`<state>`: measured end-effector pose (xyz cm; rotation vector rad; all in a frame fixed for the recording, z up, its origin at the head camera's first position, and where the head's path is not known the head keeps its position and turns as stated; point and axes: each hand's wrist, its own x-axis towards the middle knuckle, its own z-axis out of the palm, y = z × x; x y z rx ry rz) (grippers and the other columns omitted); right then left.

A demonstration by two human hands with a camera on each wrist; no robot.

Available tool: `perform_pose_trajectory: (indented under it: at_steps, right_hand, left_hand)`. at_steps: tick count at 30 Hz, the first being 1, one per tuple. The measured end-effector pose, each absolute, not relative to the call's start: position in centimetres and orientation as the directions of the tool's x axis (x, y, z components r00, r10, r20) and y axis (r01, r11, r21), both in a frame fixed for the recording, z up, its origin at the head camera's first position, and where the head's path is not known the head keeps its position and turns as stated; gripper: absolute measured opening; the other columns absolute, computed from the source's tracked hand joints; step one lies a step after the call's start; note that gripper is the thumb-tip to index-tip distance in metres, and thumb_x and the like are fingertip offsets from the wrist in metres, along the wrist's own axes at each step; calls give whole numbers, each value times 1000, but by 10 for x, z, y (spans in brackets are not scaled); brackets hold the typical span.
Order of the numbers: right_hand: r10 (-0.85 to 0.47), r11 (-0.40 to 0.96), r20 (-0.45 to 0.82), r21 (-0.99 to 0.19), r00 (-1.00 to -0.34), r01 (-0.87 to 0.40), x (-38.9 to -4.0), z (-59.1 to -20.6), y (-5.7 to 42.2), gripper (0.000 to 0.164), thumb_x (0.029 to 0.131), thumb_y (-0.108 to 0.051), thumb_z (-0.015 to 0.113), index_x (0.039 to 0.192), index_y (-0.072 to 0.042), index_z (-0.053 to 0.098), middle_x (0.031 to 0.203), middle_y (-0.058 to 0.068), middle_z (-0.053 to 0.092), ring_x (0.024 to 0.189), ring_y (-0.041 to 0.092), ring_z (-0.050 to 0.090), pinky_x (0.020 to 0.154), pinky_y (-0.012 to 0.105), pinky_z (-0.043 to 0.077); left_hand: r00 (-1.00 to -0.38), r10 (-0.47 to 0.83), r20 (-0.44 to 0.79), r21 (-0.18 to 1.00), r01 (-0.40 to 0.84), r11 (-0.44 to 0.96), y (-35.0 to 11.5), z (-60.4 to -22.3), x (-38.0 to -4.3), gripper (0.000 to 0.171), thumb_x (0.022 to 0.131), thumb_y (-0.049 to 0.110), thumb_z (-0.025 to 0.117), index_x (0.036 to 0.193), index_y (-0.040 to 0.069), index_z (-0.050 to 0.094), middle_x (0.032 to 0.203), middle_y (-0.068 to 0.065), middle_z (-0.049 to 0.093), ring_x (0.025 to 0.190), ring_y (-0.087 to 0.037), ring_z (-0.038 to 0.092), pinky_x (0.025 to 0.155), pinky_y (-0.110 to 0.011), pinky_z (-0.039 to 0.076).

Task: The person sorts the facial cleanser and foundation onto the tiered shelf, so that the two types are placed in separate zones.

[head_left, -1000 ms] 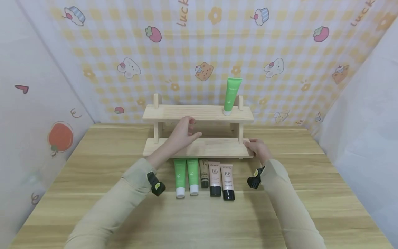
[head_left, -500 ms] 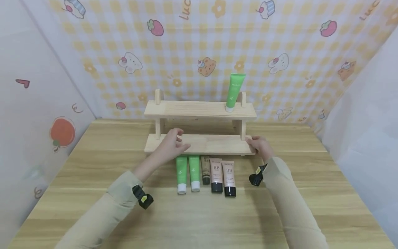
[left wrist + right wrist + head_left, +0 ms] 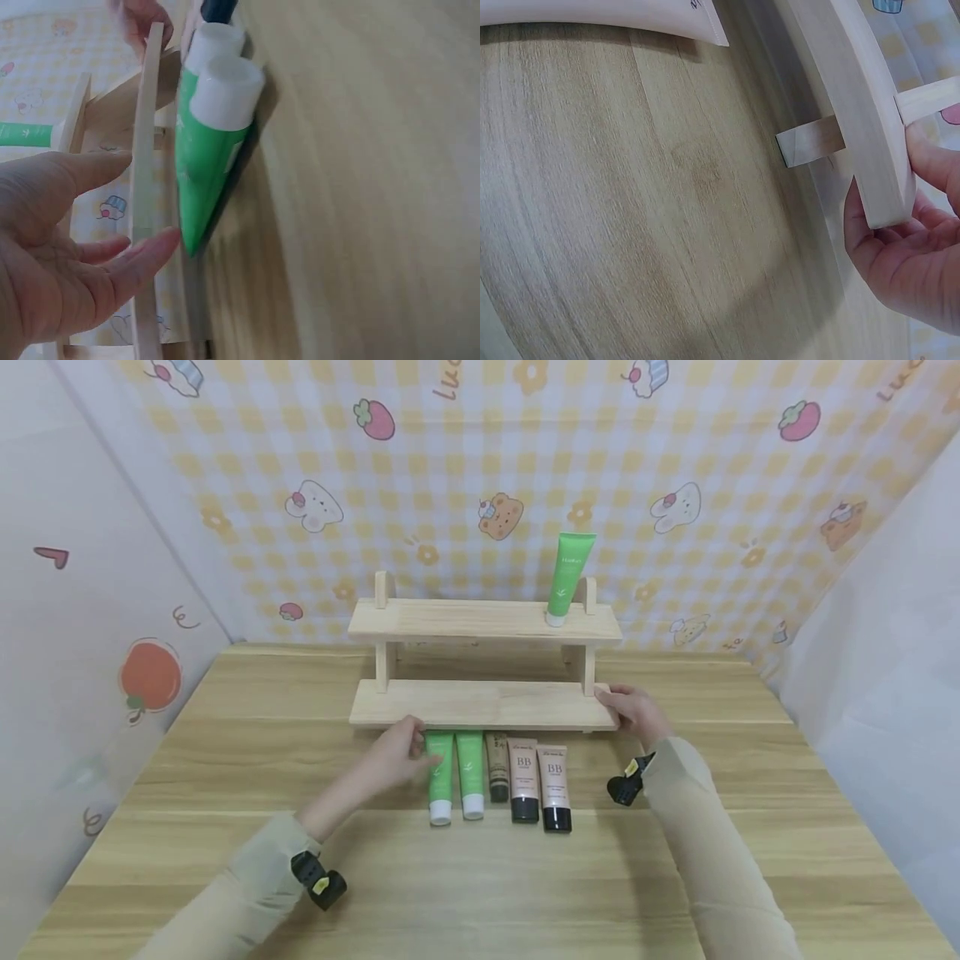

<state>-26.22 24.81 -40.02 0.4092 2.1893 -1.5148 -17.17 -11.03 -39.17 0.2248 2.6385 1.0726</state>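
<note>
My left hand (image 3: 390, 758) hovers at the sealed end of the leftmost green tube (image 3: 441, 781). In the left wrist view its thumb and fingers are apart, a fingertip by the tube's thin end; contact is uncertain. A second green tube (image 3: 471, 777) lies alongside. Right of it lie a small brown tube (image 3: 497, 770) and two pink BB cream tubes (image 3: 523, 772), caps toward me. My right hand (image 3: 637, 712) grips the right end of the wooden shelf's lower board (image 3: 480, 704), thumb above and fingers beneath in the right wrist view (image 3: 885, 150).
Another green tube (image 3: 568, 577) stands cap-down at the right of the shelf's upper board (image 3: 465, 620). The two-tier shelf stands on the wooden table (image 3: 480, 885), before a checked cloth backdrop (image 3: 450, 468). White walls flank both sides.
My left hand has come down from between the boards, toward me and left, to the leftmost green tube. The right hand keeps holding the board's end. The head view has tilted slightly.
</note>
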Motion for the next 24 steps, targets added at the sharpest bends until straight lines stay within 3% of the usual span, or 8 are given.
perform_pose_trajectory:
  at_steps: [11,17,20,24]
  right_hand:
    - [-8,331,-521,-807,-854,489,-264,-393,244,66,94,-32,48,144,-1,18,145,22,30,130,31,36,111,40,31]
    - [-8,344,-531,-797,-847,496,-265,-395,246,65,95,-32,46,144,-2,17,145,22,30,123,27,42,109,37,34]
    - [5,327,-542,-793,-840,514,-265,-396,245,66,94,-32,46,145,-3,16,145,21,30,120,24,43,108,36,35]
    - [5,327,-547,-791,-837,518,-262,-397,244,66,95,-32,46,145,-2,15,146,22,29,128,28,38,110,38,33]
  left_hand:
    - [-944,187,-272,728,-74,682,-110,-404,-165,62,79,25,69,124,-4,40,100,-13,56,82,-19,56,67,-27,52]
    - [-930,156,-333,732,-151,664,-100,-418,-163,75,77,25,71,129,-12,32,113,-25,56,93,-27,60,73,-33,55]
    - [-928,156,-339,747,-164,644,-96,-422,-161,62,78,22,71,122,-10,40,98,-19,61,76,-21,60,60,-29,53]
    - [-918,184,-350,762,-165,626,-92,-424,-160,37,80,21,68,106,-2,54,73,-5,61,56,-11,48,48,-21,42]
